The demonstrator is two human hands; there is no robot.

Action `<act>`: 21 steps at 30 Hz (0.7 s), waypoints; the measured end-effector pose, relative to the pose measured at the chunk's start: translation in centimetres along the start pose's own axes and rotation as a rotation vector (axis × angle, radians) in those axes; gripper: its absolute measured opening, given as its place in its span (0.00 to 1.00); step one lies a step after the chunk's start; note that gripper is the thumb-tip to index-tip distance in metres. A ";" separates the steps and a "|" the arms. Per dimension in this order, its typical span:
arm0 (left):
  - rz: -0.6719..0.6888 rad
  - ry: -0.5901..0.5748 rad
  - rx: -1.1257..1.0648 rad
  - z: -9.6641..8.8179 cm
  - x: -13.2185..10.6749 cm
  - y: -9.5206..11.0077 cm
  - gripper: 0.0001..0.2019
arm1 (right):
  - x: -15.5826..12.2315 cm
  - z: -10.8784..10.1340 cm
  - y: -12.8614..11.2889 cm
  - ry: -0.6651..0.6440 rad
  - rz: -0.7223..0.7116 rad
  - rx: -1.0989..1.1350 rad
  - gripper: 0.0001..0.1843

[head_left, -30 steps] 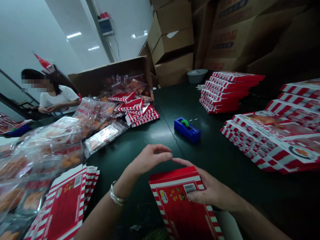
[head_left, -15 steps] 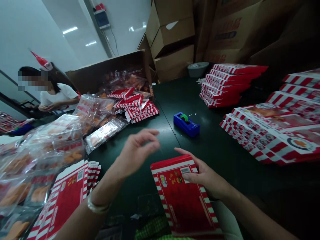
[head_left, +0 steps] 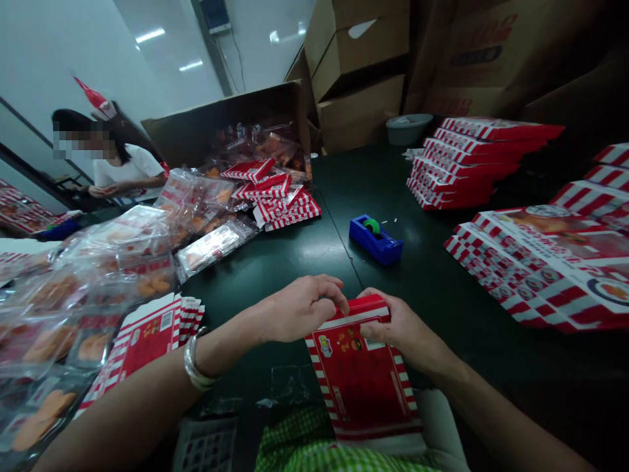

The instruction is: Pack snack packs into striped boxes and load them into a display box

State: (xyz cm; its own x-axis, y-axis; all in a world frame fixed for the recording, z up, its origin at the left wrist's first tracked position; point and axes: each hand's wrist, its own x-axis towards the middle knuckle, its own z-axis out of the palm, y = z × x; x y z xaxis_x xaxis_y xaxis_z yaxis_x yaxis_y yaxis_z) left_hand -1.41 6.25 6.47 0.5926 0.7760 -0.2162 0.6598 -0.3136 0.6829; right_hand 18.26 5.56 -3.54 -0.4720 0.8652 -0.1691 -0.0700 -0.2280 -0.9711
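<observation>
In my right hand (head_left: 410,331) is a flat red cardboard box (head_left: 366,387) with red-and-white striped edges, held upright over my lap. The thumb lies across its printed face near the barcode, and the fingers go behind it. My left hand (head_left: 309,308) is at the box's upper left edge, with fingers loosely bent and apart from the thumb, fingertips at the top flap. A blue tape dispenser (head_left: 376,241) with a green roll stands just beyond the box. Left of my left forearm, a stack of similar flat boxes (head_left: 147,334) lies partly hidden.
Clear plastic packs of orange-brown pieces (head_left: 113,255) are heaped on the left. Striped boxes (head_left: 285,196) lie by an open carton (head_left: 226,118). Stacked boxes (head_left: 540,262) fill the right, near a grey bowl (head_left: 407,130). A person (head_left: 128,167) sits at the far left.
My left hand has come down and right from above the table to the box's top edge. The right hand keeps its hold on the box. The view has shifted slightly.
</observation>
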 end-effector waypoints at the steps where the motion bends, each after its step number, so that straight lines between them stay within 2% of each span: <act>1: -0.002 -0.003 0.008 0.0 -0.1 0.1 0.17 | 0.1 0.2 -0.2 0.016 0.002 -0.030 0.27; 7: -0.091 0.009 -0.091 0.4 0.0 -0.1 0.14 | 0.5 0.9 -0.4 0.052 -0.016 -0.136 0.24; 12: -0.150 0.094 -0.212 1.4 0.8 -1.7 0.11 | 0.3 0.7 -0.1 0.028 -0.044 -0.144 0.22; 14: -0.180 0.079 -0.332 1.5 1.2 -2.4 0.10 | 0.0 0.9 -0.2 0.033 -0.042 -0.159 0.22; 16: -0.216 -0.011 -0.531 1.5 1.7 -3.0 0.15 | -0.5 1.4 -0.5 0.027 -0.036 -0.201 0.21; 18: -0.242 -0.179 -0.732 1.5 2.1 -3.5 0.21 | -1.0 1.9 -0.9 0.000 -0.049 -0.278 0.19; 21: -0.233 -0.454 -0.873 1.6 2.5 -4.6 0.19 | -1.8 2.4 -1.6 -0.054 -0.083 -0.385 0.17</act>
State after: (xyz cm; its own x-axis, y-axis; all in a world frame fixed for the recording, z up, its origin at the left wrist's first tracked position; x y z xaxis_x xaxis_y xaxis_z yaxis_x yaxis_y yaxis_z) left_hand -2.25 8.82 1.66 0.7320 0.4283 -0.5299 0.3201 0.4704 0.8223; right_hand 17.13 3.28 -1.33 -0.5246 0.8468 -0.0883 0.2197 0.0345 -0.9749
